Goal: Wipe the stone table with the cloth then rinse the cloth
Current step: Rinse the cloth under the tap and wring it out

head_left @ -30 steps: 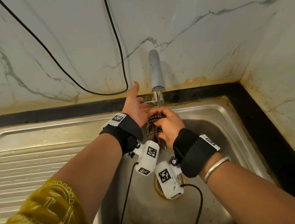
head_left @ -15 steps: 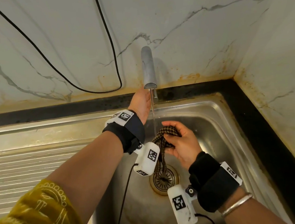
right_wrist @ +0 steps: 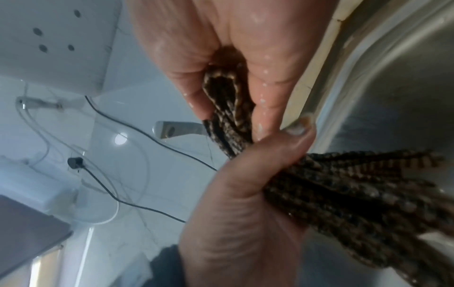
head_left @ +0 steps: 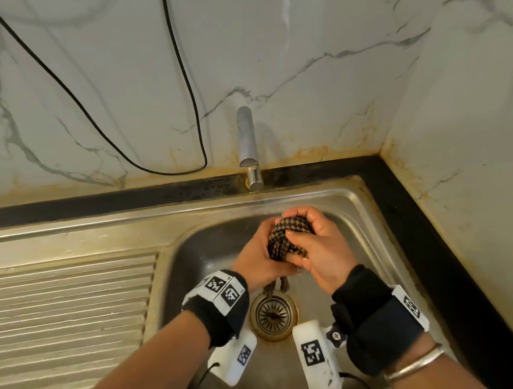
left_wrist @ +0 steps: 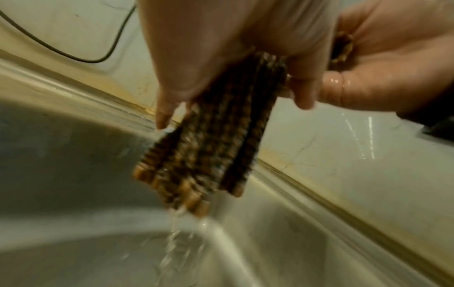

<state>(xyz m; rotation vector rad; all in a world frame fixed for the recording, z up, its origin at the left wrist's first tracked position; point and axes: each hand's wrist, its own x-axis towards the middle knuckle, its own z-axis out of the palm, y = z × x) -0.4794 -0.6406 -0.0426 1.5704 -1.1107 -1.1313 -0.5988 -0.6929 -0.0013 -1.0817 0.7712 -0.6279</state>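
A brown and tan checked cloth (head_left: 287,238) is bunched between both hands over the steel sink basin (head_left: 210,248). My left hand (head_left: 260,256) grips its lower part, and my right hand (head_left: 312,245) curls round the top. In the left wrist view the cloth (left_wrist: 213,139) hangs below the fist and water runs off its end. In the right wrist view the cloth (right_wrist: 228,108) is squeezed between fingers and thumb. No water comes from the tap (head_left: 247,145) above.
The round drain strainer (head_left: 273,314) lies below the hands. A ribbed draining board (head_left: 64,313) is on the left. A black stone counter edge (head_left: 413,230) borders the sink on the right. A black cable (head_left: 137,127) hangs on the marble wall.
The left hand left the tap and joined the right hand on the cloth. The stream from the tap has stopped. Both hands now squeeze the cloth lower over the basin.
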